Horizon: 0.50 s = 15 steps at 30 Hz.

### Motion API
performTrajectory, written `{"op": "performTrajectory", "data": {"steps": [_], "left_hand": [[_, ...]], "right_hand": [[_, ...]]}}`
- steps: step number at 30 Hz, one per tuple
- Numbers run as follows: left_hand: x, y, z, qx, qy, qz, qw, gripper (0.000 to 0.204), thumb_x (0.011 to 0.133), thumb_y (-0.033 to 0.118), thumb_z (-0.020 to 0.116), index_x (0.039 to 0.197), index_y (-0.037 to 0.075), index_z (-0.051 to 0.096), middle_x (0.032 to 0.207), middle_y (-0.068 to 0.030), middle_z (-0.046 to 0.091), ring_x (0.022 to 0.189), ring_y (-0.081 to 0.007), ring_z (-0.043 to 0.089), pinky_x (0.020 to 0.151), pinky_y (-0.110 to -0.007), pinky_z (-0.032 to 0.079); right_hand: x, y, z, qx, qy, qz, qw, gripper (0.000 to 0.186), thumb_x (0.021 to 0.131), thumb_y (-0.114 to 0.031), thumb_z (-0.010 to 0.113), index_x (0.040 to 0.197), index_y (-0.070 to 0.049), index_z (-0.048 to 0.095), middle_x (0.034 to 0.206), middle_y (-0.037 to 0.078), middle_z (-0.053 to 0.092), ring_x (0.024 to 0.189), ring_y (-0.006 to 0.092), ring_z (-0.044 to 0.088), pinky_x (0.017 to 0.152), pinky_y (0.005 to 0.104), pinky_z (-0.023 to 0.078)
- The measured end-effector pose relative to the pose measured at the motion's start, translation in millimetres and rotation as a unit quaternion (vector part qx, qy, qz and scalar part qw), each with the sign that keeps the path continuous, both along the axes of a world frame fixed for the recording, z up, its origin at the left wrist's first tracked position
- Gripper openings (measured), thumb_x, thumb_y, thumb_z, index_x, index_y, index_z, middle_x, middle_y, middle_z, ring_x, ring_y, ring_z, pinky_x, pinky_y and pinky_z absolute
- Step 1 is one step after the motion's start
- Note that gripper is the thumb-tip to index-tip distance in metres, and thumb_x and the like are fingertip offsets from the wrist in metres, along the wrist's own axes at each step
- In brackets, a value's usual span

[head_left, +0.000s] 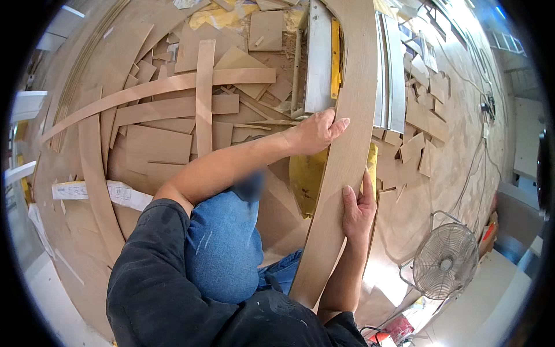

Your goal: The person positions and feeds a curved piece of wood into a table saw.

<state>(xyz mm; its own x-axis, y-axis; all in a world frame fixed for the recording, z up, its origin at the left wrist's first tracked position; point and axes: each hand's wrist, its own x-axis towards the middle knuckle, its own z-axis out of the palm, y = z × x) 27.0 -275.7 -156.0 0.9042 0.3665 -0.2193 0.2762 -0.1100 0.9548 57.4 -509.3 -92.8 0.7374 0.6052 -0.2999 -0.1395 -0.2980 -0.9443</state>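
A long, pale wooden board (348, 144) runs away from my body through the middle of the view. My left hand (324, 130) grips its left edge, thumb on its face and fingers curled. Lower down, my right hand (357, 211) holds the right edge, with fingers along the side. Beyond my left hand lie a silver metal rail (318, 55) and a yellow bar (335, 58) beside the board; more silver rails (387, 75) are on the right. Yellow material (306, 179) shows beneath the board. My bent knee (222, 243) in jeans is under my left forearm.
Scattered board offcuts (159, 147) and crossed curved strips (205, 98) cover the floor at left. More scrap pieces (425, 115) lie at right, with cables (485, 144) beyond them. A metal fan (445, 260) stands at lower right. A white printed strip (127, 194) lies at left.
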Motion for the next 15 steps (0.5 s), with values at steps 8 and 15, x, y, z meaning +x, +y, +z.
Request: {"op": "performTrajectory", "data": {"steps": [8,15], "left_hand": [[-4.5,-0.1,6.7,0.0,0.002,0.0,1.0,0.059,0.108,0.049,0.043,0.112,-0.009,0.056,0.096,-0.0259,0.066,0.093,-0.031,0.065,0.083,-0.042,0.051],[-7.2,-0.2,2.0,0.012,0.004,0.002,1.0,0.055,0.108,0.047,0.046,0.093,-0.006,0.051,0.083,-0.0236,0.061,0.079,-0.0254,0.06,0.073,-0.041,0.049]], "right_hand": [[-0.6,-3.3,-5.9,-0.016,0.017,0.006,1.0,0.066,0.102,-0.013,0.063,0.157,0.002,0.029,0.129,0.016,0.065,0.105,0.016,0.067,0.088,0.0285,0.055],[-3.4,-5.7,-16.0,-0.007,0.025,0.0,1.0,0.068,0.101,-0.013,0.064,0.157,0.004,0.029,0.131,0.017,0.063,0.112,0.0172,0.065,0.093,0.0298,0.054]]}}
